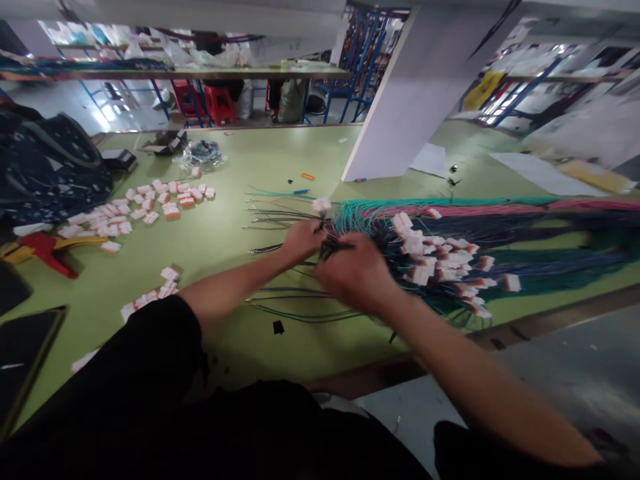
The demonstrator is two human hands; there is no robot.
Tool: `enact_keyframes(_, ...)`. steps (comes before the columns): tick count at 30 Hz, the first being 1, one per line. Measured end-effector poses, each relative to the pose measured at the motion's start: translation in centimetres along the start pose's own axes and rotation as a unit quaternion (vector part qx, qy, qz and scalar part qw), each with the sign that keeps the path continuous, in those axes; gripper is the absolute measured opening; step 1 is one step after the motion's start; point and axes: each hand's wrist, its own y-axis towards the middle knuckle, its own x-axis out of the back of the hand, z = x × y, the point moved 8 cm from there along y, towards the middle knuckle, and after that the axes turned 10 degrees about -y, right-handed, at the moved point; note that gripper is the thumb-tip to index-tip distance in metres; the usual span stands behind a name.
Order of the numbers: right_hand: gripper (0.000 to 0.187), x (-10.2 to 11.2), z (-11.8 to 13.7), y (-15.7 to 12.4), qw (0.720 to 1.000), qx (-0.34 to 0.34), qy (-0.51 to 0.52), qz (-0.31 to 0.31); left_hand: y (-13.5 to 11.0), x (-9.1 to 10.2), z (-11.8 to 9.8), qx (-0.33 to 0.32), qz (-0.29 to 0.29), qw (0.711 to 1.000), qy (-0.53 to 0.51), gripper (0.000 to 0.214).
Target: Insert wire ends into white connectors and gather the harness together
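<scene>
My left hand (301, 239) is closed around a small white connector (321, 205) with dark wires running into it. My right hand (356, 273), blurred by motion, is curled over a clump of black wires just to the right of the left hand. Both hands work at the left end of a long bundle of green, blue, pink and black wires (500, 227) lying across the green table (240, 167). Many white-and-red connectors (440, 260) hang on the bundle's wire ends beside my right hand.
Loose white-and-red connectors (140, 207) lie scattered at the table's left, with a smaller heap (150, 297) near my left elbow. A dark bag (45, 167), a red-and-yellow tool (40, 250) and a white pillar (400, 100) stand around. The table's wooden front edge (550, 317) runs at right.
</scene>
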Motion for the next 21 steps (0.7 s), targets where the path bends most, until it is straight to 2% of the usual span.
enact_keyframes(2,0.027,0.6,3.4,-1.6,0.996,0.085,0.015,0.006,0.1,0.1,-0.1,0.014,0.001,1.000,0.016,0.022)
enact_keyframes(3,0.025,0.9,5.5,-2.8,0.986,0.167,0.005,0.002,0.1,0.0,-0.5,0.012,0.013,1.000,0.018,0.023)
enact_keyframes(5,0.022,0.7,6.7,-4.4,0.982,0.187,-0.015,0.003,0.1,0.1,-2.2,-0.025,0.039,0.999,0.026,0.020)
enact_keyframes(8,0.019,-1.5,7.4,-6.5,0.977,0.205,0.021,0.064,0.2,0.5,-4.9,-0.069,0.089,0.994,0.011,0.023)
enact_keyframes(9,0.022,-2.3,7.7,-7.2,0.972,0.214,0.040,0.082,0.4,0.3,-5.3,-0.055,0.123,0.991,-0.011,0.025)
enact_keyframes(11,0.033,-3.5,8.2,-8.1,0.971,0.212,0.050,0.096,0.8,-0.3,-5.7,-0.011,0.201,0.978,-0.061,0.015)
enact_keyframes(13,0.040,-4.2,8.6,-8.5,0.976,0.192,0.041,0.094,1.3,-0.9,-6.5,-0.005,0.246,0.966,-0.076,0.011)
enact_keyframes(15,0.042,-4.5,9.0,-8.6,0.979,0.182,0.044,0.077,2.0,-1.3,-8.0,-0.052,0.247,0.967,-0.039,0.021)
enact_keyframes(18,0.042,-3.6,9.4,-8.4,0.975,0.200,0.090,0.021,2.5,-2.4,-11.0,-0.158,0.202,0.965,0.051,0.033)
enact_keyframes(20,0.040,-2.6,8.6,-8.0,0.973,0.196,0.124,-0.016,2.3,-3.8,-12.8,-0.217,0.194,0.953,0.090,0.037)
enact_keyframes(21,0.036,-2.1,7.6,-7.6,0.975,0.174,0.131,-0.031,2.1,-4.8,-13.3,-0.238,0.210,0.942,0.104,0.037)
